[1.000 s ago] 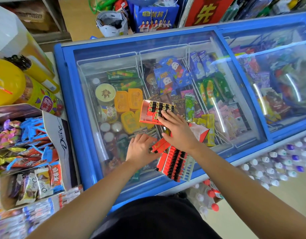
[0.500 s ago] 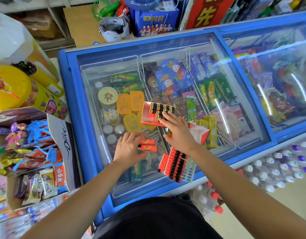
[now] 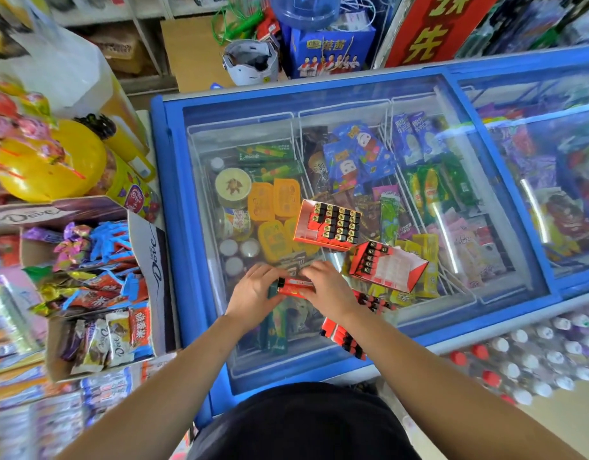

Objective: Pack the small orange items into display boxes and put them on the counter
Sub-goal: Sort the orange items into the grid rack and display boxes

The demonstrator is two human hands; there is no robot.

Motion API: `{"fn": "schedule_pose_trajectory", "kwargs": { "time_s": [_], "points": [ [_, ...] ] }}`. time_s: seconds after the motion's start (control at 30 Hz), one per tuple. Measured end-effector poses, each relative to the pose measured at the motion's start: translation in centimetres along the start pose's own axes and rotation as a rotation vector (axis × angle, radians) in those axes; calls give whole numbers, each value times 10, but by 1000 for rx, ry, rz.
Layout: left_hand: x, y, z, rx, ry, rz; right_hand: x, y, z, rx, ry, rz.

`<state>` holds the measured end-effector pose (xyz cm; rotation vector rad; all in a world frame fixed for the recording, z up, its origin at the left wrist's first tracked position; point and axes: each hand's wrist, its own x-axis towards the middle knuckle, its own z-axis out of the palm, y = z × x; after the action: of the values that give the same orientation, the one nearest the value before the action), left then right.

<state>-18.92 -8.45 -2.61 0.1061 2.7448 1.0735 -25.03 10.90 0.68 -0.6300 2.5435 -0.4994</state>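
On the freezer's glass lid (image 3: 452, 104), my left hand (image 3: 256, 290) and my right hand (image 3: 326, 287) together hold a small bunch of orange items (image 3: 294, 287) with black ends, gripping it from both sides. Just beyond them stands an open orange display box (image 3: 326, 225), nearly full of upright items. To its right lies a second orange box (image 3: 386, 265) on its side, flap open, with a few items in its left end. More loose orange items (image 3: 346, 336) lie in a row under my right forearm.
A Dove carton (image 3: 150, 260) of wrapped sweets stands at the left beside the freezer, with yellow jars (image 3: 51, 164) behind it. Capped bottles (image 3: 535, 360) fill the floor at the lower right. Frozen treats show through the glass.
My right hand left the filled display box and came back to meet my left hand. Both now hold the orange bunch that my left hand alone had been touching.
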Motion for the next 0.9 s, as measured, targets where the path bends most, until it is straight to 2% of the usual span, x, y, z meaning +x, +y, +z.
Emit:
{"fn": "schedule_pose_trajectory", "kwargs": {
  "time_s": [0.43,0.57,0.73,0.9],
  "points": [
    [-8,-8,4,12,69,-46,4,-3,-10,117,-89,164],
    [-12,-11,2,-5,74,-48,-4,-1,-25,213,2,175],
    [-11,-1,-14,-105,19,-135,-15,2,-41,330,50,216],
    [-2,19,-36,-279,175,-149,-24,2,-54,525,182,231]
  ]
}}
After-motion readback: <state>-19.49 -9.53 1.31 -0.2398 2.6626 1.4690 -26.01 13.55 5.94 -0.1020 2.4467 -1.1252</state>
